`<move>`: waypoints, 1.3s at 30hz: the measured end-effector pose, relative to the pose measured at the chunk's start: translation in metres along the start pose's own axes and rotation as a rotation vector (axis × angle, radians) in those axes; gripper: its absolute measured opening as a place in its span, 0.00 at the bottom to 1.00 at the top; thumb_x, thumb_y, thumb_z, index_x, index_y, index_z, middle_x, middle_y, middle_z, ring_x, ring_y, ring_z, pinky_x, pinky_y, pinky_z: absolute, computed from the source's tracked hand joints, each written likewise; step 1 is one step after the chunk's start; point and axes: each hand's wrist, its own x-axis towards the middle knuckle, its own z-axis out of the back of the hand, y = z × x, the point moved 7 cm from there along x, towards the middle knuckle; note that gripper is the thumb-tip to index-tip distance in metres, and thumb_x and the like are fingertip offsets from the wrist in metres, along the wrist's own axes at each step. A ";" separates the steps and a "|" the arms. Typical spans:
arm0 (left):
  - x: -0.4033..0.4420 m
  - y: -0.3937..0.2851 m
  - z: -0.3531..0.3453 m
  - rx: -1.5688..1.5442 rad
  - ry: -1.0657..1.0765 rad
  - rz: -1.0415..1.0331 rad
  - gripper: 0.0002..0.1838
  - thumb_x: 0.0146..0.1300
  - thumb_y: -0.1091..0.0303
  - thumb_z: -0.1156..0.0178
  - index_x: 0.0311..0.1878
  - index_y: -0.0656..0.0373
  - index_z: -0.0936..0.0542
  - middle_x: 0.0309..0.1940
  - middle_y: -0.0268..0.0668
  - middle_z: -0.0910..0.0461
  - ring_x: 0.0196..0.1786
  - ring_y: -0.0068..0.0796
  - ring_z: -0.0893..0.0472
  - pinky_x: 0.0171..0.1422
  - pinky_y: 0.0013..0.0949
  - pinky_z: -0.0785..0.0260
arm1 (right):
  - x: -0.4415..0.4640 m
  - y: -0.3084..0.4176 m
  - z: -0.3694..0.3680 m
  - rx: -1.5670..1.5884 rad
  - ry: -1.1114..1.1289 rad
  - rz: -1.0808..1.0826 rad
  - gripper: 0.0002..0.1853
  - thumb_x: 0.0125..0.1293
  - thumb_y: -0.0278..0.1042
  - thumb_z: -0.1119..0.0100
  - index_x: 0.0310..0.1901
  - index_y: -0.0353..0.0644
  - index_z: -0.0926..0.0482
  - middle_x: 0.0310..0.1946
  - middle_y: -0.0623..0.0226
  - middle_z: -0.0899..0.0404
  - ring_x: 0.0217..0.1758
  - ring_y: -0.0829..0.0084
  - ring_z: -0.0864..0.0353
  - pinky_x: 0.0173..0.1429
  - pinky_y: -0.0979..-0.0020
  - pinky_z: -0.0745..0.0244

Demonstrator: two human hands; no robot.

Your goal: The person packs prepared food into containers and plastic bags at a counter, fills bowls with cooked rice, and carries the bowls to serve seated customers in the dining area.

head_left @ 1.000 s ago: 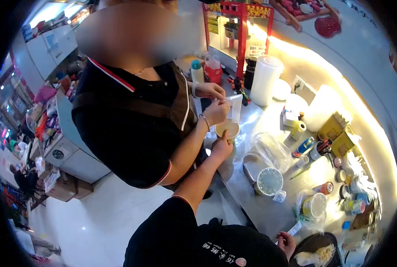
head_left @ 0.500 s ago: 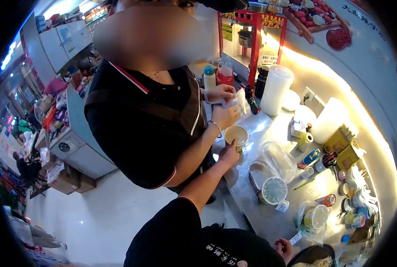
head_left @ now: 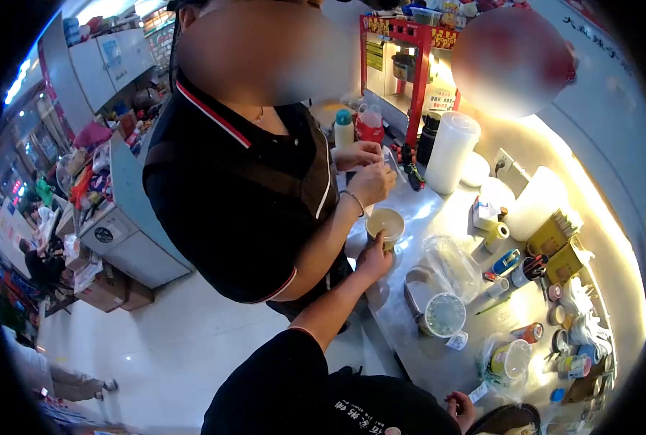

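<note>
open cup (head_left: 386, 220) in hand

your left hand (head_left: 376, 259) was wrapped on it at the counter (head_left: 439, 362)'s left edge; no lid on, contents unclear. one tub (head_left: 444, 315), nearer and right, looked already lidded. your right hand (head_left: 461, 410) lay well apart, fingers curled; couldn't tell whether it held anything. co-worker (head_left: 214, 217) stood left.

A food shop: metal counter (head_left: 435, 367), lidded tub (head_left: 445, 315) and red-framed popcorn machine (head_left: 418, 90).
</note>
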 end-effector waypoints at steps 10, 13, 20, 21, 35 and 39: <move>-0.030 -0.019 0.009 -0.138 0.103 -0.165 0.42 0.50 0.72 0.47 0.69 0.55 0.54 0.37 0.57 0.23 0.37 0.53 0.22 0.45 0.46 0.31 | 0.017 0.032 -0.021 0.031 0.121 0.059 0.10 0.64 0.27 0.46 0.46 0.38 0.24 0.34 0.66 0.21 0.35 0.77 0.25 0.41 0.75 0.30; -0.084 -0.021 0.024 -0.122 0.081 -0.366 0.37 0.53 0.72 0.48 0.68 0.54 0.47 0.31 0.48 0.23 0.34 0.44 0.23 0.40 0.43 0.31 | 0.030 0.040 -0.038 0.018 0.238 0.112 0.10 0.64 0.27 0.47 0.46 0.38 0.24 0.34 0.66 0.21 0.35 0.77 0.25 0.42 0.75 0.30; -0.285 0.117 0.193 0.038 -0.008 0.260 0.21 0.51 0.70 0.46 0.52 0.55 0.26 0.26 0.45 0.21 0.32 0.43 0.21 0.38 0.42 0.30 | 0.060 0.070 -0.095 -0.014 0.591 0.268 0.10 0.64 0.28 0.47 0.46 0.37 0.24 0.34 0.66 0.21 0.35 0.76 0.25 0.42 0.74 0.29; -0.323 0.128 0.248 0.101 -0.151 0.490 0.20 0.54 0.67 0.44 0.53 0.52 0.27 0.26 0.41 0.20 0.32 0.40 0.20 0.40 0.40 0.28 | 0.062 0.075 -0.104 -0.023 0.652 0.291 0.10 0.64 0.28 0.47 0.46 0.37 0.24 0.34 0.66 0.21 0.36 0.76 0.25 0.42 0.74 0.29; -0.553 0.046 0.506 0.523 -1.147 0.729 0.31 0.56 0.65 0.46 0.65 0.50 0.40 0.25 0.39 0.21 0.30 0.31 0.22 0.37 0.35 0.29 | 0.048 0.090 -0.183 -0.028 1.119 0.518 0.12 0.64 0.35 0.46 0.44 0.36 0.23 0.34 0.61 0.21 0.37 0.73 0.24 0.46 0.72 0.29; -0.509 0.100 0.333 0.196 -0.578 0.813 0.27 0.51 0.69 0.47 0.58 0.56 0.32 0.32 0.47 0.21 0.38 0.44 0.22 0.43 0.42 0.30 | 0.036 0.109 -0.167 -0.097 1.059 0.587 0.14 0.64 0.38 0.45 0.44 0.36 0.23 0.35 0.60 0.21 0.38 0.72 0.24 0.47 0.72 0.29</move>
